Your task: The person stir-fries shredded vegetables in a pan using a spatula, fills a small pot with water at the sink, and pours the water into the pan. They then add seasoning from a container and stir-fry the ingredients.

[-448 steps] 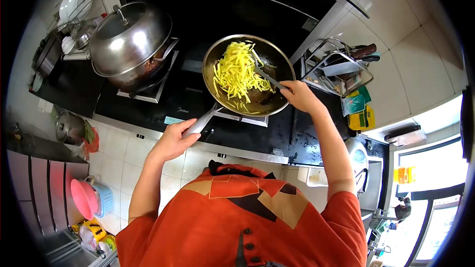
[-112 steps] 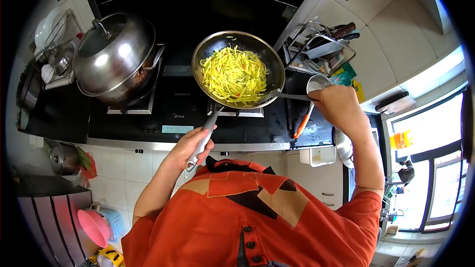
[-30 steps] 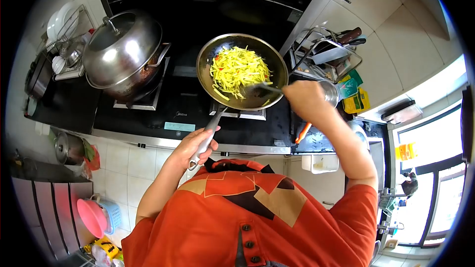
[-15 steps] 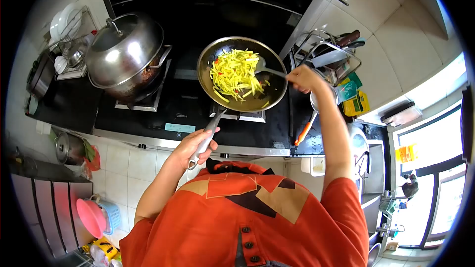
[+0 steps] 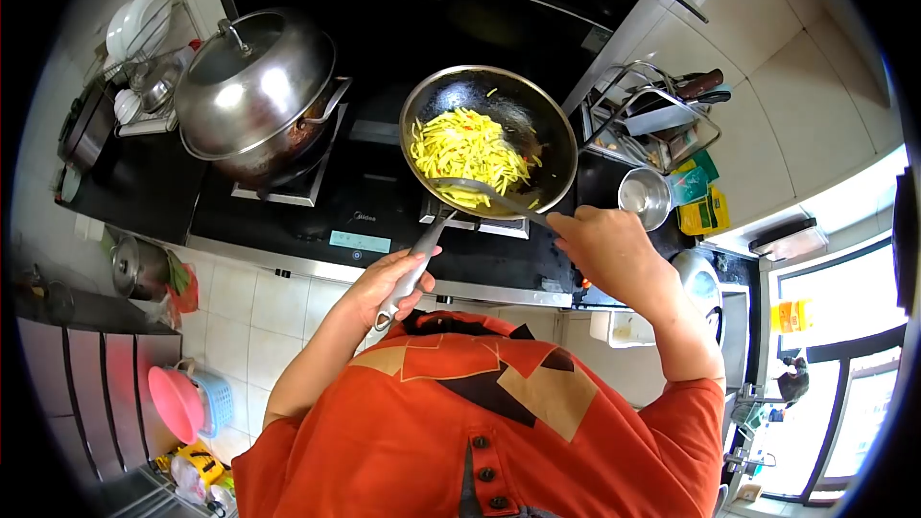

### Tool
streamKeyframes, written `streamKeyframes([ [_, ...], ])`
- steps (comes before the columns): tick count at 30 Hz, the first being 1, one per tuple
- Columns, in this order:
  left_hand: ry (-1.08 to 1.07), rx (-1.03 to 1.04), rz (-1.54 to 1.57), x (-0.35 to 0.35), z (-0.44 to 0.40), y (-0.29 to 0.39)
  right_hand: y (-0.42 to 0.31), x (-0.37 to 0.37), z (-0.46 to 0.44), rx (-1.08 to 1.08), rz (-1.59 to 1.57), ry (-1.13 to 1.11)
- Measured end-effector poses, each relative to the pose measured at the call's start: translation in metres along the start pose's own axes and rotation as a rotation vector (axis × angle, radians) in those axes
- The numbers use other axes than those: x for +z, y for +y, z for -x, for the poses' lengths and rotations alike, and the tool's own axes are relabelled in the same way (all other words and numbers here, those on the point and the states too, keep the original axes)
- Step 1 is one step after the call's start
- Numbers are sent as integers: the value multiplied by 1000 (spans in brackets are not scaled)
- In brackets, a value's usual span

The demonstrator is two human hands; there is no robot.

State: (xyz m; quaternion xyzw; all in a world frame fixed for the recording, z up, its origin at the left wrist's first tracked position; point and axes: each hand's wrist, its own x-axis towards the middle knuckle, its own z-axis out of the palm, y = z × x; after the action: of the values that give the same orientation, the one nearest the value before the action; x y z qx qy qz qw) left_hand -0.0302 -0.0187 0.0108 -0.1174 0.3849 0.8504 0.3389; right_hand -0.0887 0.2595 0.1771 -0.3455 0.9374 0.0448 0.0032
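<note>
A dark wok (image 5: pixel 545 115) with a metal rim sits over the right burner of the stove. Inside it lies a heap of yellow-green shreds (image 5: pixel 470 149) with small red bits, mostly toward the left and near side. My left hand (image 5: pixel 391 285) is closed around the wok's grey handle (image 5: pixel 422 257). With closed fingers, my right hand (image 5: pixel 614 247) grips a cooking spatula (image 5: pixel 501 199) that crosses the wok's near rim. The spatula's head is at the near edge of the shreds, partly covered by them.
A large domed-lid pot (image 5: pixel 259 86) stands on the left burner. On the right are a knife rack (image 5: pixel 662 115), a small metal pan (image 5: pixel 645 197) and a yellow packet (image 5: pixel 706 212). A dish rack (image 5: pixel 149 125) is far left, and a pink basin (image 5: pixel 176 403) sits lower left.
My right hand has moved nearer to me, bringing the spatula from the wok's right side to its near side. The shreds have shifted left and toward me. My left hand keeps its grip.
</note>
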Motion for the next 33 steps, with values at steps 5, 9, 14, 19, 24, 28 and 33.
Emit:
streamKeyframes([
  [5,-29,15,-18,-2,-2,-3,1,50,-64,75,229,24],
  [9,-21,25,-11,-1,-1,-2,32,66,-73,204,313,47],
  [14,-12,39,15,-2,-1,-5,8,39,-25,127,235,-110],
  [19,-23,39,-22,-3,0,-4,47,55,-66,77,177,178],
  [24,3,36,-15,2,1,-1,33,-43,4,146,146,-109],
  [28,-25,55,-35,-1,0,-3,14,14,-23,53,305,-108],
  [33,5,52,-38,3,2,-2,55,34,-53,271,242,69],
])
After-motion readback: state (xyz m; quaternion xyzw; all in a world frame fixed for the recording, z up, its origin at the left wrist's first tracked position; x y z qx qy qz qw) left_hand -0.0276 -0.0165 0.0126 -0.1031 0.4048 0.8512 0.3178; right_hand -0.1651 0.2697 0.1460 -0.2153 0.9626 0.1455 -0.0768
